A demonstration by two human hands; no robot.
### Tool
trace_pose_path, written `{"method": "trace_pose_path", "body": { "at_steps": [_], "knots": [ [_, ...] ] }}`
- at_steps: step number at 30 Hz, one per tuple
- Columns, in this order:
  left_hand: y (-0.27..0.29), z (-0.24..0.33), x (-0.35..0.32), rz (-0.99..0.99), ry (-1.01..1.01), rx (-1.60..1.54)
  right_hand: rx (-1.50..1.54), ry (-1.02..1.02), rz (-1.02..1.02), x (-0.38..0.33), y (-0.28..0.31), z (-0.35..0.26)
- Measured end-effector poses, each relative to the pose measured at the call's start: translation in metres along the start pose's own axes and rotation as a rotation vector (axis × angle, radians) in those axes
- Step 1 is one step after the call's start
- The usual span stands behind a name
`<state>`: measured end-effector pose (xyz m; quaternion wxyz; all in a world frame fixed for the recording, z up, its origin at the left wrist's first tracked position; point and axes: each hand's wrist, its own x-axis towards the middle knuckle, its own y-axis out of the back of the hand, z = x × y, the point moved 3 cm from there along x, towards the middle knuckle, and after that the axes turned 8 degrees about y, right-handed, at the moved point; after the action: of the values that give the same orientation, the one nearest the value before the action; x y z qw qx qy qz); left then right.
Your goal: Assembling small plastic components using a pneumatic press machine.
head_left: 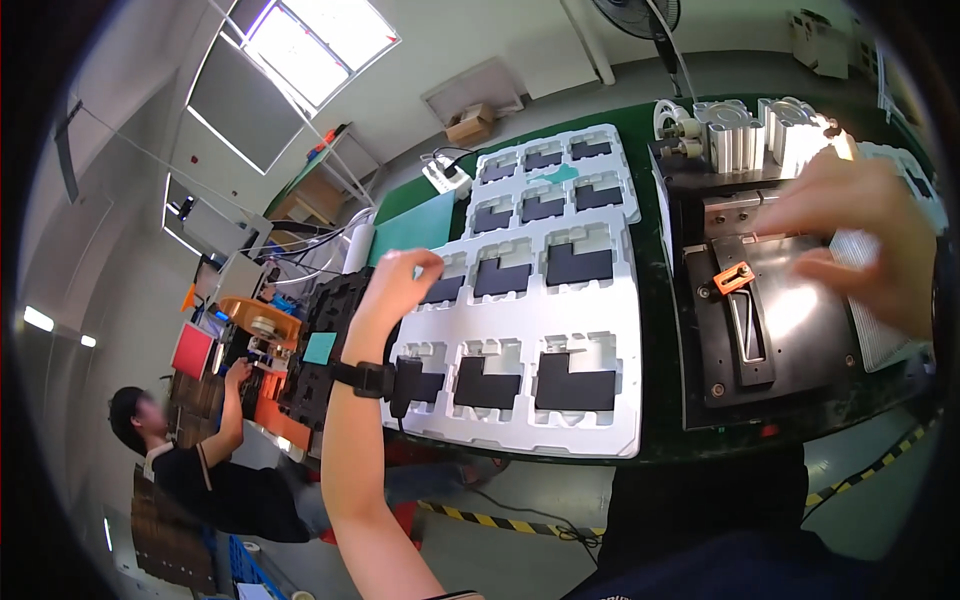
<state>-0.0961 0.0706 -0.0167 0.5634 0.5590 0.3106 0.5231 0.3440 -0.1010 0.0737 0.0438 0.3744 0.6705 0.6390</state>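
Observation:
My left hand [392, 288] is over the left edge of a white moulded tray [590, 325], fingers curled together. Whatever they may hold is hidden. Beside its fingertips lies a black L-shaped piece [446, 290] in a tray pocket. Several similar pieces, such as one black L-shaped piece [578, 390], fill the other pockets. Smeared by motion, my right hand [875, 230] hovers above a dark metal fixture [805, 335], thumb and fingers apart, with nothing visible between them. The fixture carries an orange clamp piece [735, 277] and a slotted bar [747, 330].
Silver cylinders [730, 135] stand behind the fixture. A second white tray [520, 180] lies farther back on the green table [652, 300]. To the left are black trays [318, 300] and a seated co-worker [220, 480]. A power strip [445, 178] sits at the back.

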Motion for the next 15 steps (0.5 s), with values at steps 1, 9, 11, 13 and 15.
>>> {"method": "trace_pose_path", "body": {
  "at_steps": [1, 9, 11, 13, 15],
  "knots": [
    [-0.001, 0.007, 0.009, 0.001, -0.052, -0.02, 0.066, 0.085, 0.011, 0.015, -0.022, -0.01],
    [-0.004, -0.012, 0.031, -0.384, -0.051, -0.032, 0.063, -0.276, -0.501, 0.131, -0.158, 0.03],
    [-0.005, -0.006, 0.039, -0.44, -0.077, -0.023, 0.078, -0.388, -0.505, 0.134, -0.159, 0.032],
    [0.0, 0.001, 0.046, -0.408, -0.129, 0.073, 0.075, -0.444, -0.397, 0.13, -0.169, 0.048],
    [0.0, 0.008, 0.047, -0.335, -0.164, 0.165, 0.111, -0.481, -0.367, 0.13, -0.172, 0.059]
  ]
}}
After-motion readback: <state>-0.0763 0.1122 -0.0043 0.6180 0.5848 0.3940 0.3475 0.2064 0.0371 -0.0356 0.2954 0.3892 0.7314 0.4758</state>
